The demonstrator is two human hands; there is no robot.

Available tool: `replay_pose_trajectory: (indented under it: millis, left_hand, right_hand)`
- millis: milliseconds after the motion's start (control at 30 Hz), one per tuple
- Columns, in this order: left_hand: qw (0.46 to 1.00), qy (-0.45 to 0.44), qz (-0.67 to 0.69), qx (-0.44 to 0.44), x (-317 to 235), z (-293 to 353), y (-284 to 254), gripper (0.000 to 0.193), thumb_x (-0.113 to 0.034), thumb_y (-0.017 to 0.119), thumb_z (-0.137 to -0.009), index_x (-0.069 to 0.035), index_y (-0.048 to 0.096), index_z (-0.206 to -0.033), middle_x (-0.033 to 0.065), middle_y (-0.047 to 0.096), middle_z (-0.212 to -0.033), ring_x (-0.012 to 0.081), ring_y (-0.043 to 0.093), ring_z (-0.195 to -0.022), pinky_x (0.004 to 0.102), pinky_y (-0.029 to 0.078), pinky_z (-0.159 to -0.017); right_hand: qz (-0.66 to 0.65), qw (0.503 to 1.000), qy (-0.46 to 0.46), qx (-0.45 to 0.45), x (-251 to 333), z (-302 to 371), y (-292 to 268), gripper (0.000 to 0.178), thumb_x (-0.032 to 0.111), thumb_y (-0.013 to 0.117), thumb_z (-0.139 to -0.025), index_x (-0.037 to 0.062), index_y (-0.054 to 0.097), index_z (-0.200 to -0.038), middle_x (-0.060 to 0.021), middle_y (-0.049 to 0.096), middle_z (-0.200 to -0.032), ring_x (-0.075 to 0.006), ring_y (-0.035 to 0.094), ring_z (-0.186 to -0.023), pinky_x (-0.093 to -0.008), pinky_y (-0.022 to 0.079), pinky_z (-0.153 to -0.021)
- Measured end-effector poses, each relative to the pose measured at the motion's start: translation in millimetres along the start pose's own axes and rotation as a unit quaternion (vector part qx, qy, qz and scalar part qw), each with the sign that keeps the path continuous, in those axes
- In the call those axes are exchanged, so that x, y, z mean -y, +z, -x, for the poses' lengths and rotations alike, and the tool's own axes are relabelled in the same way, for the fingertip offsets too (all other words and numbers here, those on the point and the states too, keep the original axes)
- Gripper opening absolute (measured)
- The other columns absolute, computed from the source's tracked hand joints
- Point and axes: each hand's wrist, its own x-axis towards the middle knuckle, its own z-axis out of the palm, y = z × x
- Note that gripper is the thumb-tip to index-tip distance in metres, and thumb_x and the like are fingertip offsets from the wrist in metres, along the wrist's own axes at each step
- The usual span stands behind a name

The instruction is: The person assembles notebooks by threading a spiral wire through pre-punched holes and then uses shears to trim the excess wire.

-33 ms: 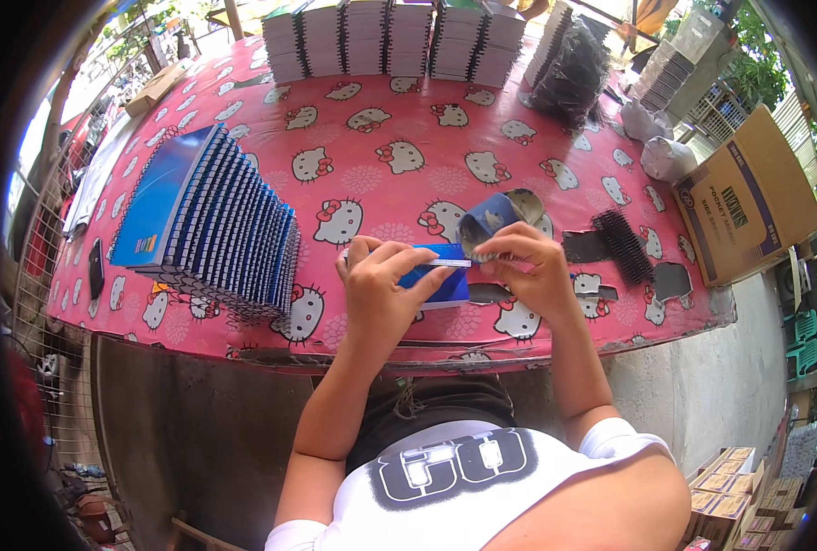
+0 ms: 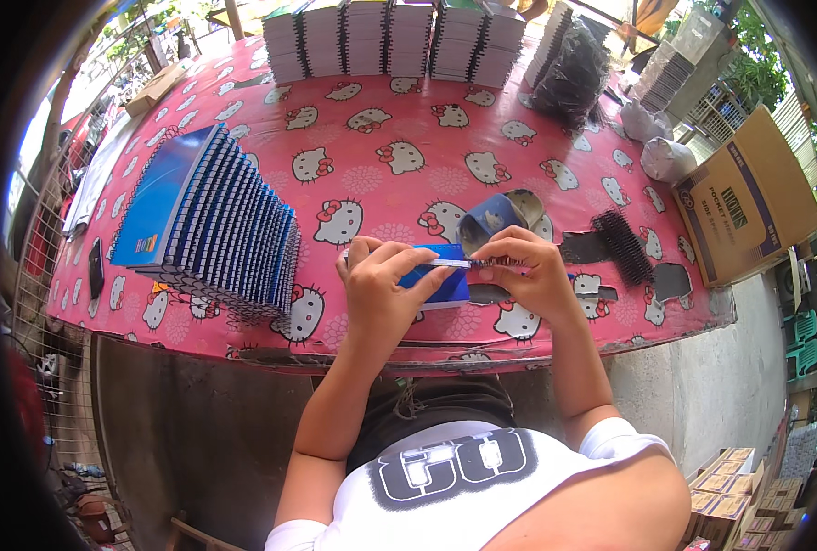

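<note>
My left hand (image 2: pixel 378 280) is closed on a small blue notebook (image 2: pixel 445 293), its fingers over the top and the thumb along the page edge. Against the right end of that edge, my right hand (image 2: pixel 529 274) pinches a thin dark binding coil (image 2: pixel 511 264); whether its tip has entered the holes is too small to tell. Just beyond the right hand lies a blue slipper-like thing (image 2: pixel 487 219). A tall stack of blue spiral notebooks (image 2: pixel 229 216) stands to the left. Several loose black coils (image 2: pixel 622 248) lie bunched to the right.
Thick spiral-bound books (image 2: pixel 367 41) line the far side of the pink patterned table (image 2: pixel 261 216). A black plastic bag (image 2: pixel 569 78) sits at the far right, near white bundles (image 2: pixel 667 160). A cardboard box (image 2: pixel 748 202) stands at the right edge, a phone (image 2: pixel 96 266) at the left.
My right fingers have drawn closer together around the coil and shifted slightly at the notebook's edge. The left hand and the notebook stay practically in place.
</note>
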Motion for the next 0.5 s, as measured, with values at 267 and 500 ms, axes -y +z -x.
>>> replay_pose_trajectory:
  millis: [267,500]
  left_hand:
    - [0.999,0.021,-0.037,-0.033,-5,0,-1,0.023,-0.025,0.085,-0.065,-0.013,0.076,-0.083,-0.0025,0.068,-0.076,0.0163,0.051,-0.079,0.0344,0.036,-0.078]
    - [1.000,0.001,-0.025,-0.016,1,2,3,0.021,-0.028,0.081,-0.066,-0.018,0.075,-0.084,-0.0062,0.066,-0.079,0.0176,0.050,-0.085,0.0403,0.034,-0.083]
  right_hand:
    - [-0.002,0.993,0.063,0.100,6,-7,-4,0.015,0.001,0.067,-0.082,0.0027,0.067,-0.097,-0.0057,0.061,-0.088,-0.0108,0.061,-0.078,-0.0266,0.049,-0.065]
    - [0.155,0.986,-0.067,-0.009,7,-2,19,0.021,0.015,0.071,-0.082,0.0076,0.063,-0.101,-0.0081,0.057,-0.085,-0.0249,0.059,-0.069,-0.0344,0.048,-0.062]
